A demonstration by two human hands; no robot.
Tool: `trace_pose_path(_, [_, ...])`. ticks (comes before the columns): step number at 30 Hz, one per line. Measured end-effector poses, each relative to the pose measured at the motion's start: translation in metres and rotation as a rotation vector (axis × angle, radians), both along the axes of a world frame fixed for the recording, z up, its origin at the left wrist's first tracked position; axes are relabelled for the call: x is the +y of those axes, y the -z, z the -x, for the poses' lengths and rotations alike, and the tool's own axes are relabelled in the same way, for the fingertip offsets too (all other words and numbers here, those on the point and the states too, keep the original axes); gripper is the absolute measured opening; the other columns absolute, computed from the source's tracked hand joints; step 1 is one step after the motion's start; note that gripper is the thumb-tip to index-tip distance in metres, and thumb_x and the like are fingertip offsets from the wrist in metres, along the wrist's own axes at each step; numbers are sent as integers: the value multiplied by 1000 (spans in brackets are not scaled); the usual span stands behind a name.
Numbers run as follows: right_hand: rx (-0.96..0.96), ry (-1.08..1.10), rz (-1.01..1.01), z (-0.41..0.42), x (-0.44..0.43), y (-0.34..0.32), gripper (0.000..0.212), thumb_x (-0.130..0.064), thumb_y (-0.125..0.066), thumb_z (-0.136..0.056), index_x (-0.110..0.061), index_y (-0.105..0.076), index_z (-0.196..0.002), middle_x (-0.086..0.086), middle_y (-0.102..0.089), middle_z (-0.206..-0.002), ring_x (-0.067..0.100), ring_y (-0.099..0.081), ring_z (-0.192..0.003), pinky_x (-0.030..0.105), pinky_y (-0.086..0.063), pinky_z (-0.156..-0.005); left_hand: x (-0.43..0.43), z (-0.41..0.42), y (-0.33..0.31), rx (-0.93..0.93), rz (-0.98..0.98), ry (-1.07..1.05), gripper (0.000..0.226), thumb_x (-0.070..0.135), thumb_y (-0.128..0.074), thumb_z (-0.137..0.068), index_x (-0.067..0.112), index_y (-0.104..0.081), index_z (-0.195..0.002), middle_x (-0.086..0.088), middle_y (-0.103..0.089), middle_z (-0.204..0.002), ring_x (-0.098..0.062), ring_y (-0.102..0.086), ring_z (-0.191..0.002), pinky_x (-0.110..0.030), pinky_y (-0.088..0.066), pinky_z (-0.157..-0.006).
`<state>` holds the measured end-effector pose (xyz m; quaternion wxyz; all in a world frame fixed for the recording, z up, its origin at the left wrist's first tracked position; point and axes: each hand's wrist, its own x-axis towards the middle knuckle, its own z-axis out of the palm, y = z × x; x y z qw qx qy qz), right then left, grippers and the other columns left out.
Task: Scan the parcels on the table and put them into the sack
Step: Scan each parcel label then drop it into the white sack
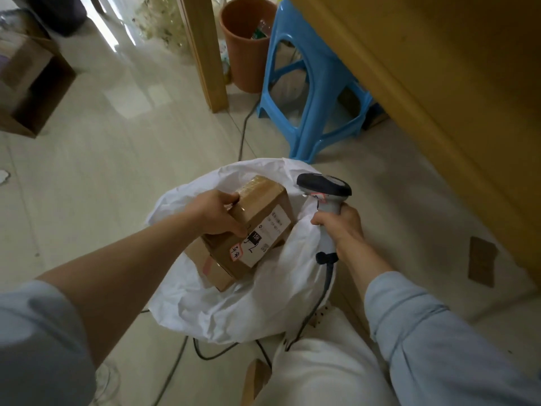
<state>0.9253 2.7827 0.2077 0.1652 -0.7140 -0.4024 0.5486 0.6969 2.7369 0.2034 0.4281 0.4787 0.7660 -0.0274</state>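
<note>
A white sack (234, 306) stands open on the floor in front of me. My left hand (218, 213) grips a brown cardboard parcel (257, 212) with a white shipping label, held inside the sack's mouth. It lies on top of another cardboard parcel (205, 259) that sits in the sack. My right hand (342, 227) grips the handle of a grey barcode scanner (325, 190) together with the sack's right rim. The scanner's head points left, above the sack.
A blue plastic stool (310, 83) and an orange bin (246, 45) stand beyond the sack. The yellow wooden table's side (439, 83) fills the right. An open cardboard box (32, 80) sits far left. Cables (210, 356) trail on the tiled floor; cardboard scraps (481, 260) lie nearby.
</note>
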Motion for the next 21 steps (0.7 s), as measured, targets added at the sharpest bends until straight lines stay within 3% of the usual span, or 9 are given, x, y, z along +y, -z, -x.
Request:
trace_pose_path(2, [-13,-22,-60,2,-2,-17,36,-4,-66,-79,-11,-54,-112,4,-55,-103,21,-52,-90,31,-41,-78,5,-13,1,51,-15,72,90,39,-82,-69,33,-37,-146,0,-58,-123,-18,-54,-102,-29,-47,-85])
trace_pose_path(4, [0,-37,-114,4,-3,-36,39,-3,-65,-80,-11,-53,-115,2,-54,-99,18,-52,-87,29,-40,-78,11,-28,-2,115,-38,154,88,42,-80,-70,32,-36,-146,-2,-54,-121,-20,-53,-105,-32,-49,-88])
trace_pose_path(7, [44,-51,-169,3,-4,-65,28,-1,-64,-81,-15,-49,-100,-9,-50,-79,4,-48,-68,19,-41,-61,16,-50,-6,187,-89,271,79,48,-76,-73,30,-40,-141,-4,-47,-118,-20,-49,-102,-29,-44,-82])
trace_pose_path(10, [81,-57,-181,0,-7,-86,24,-2,-63,-81,-16,-49,-95,-11,-49,-77,3,-47,-67,13,-36,-53,14,-72,-6,150,-112,276,78,48,-76,-74,27,-39,-139,-8,-42,-124,-25,-50,-107,-35,-49,-91])
trace_pose_path(13, [61,-74,-180,-1,-16,-94,24,-3,-63,-81,-16,-50,-97,-9,-50,-79,4,-48,-70,20,-38,-59,11,-91,-8,87,-108,271,76,46,-65,-85,23,-28,-147,-11,-34,-138,-28,-45,-120,-38,-42,-104])
trace_pose_path(17, [-10,-121,-94,-4,-29,-97,21,-5,-62,-83,-13,-50,-98,-5,-51,-79,16,-52,-79,29,-40,-77,-1,-93,-20,-94,-120,190,43,27,-55,-96,23,-43,-137,-6,-45,-134,-22,-46,-113,-34,-37,-101])
trace_pose_path(21, [-18,-92,-32,-8,-45,-106,26,-3,-63,-83,-12,-50,-104,5,-54,-96,24,-51,-93,31,-42,-81,-23,-83,-31,-101,-122,109,46,31,-62,-92,26,-47,-135,-3,-49,-130,-21,-48,-116,-35,-38,-105])
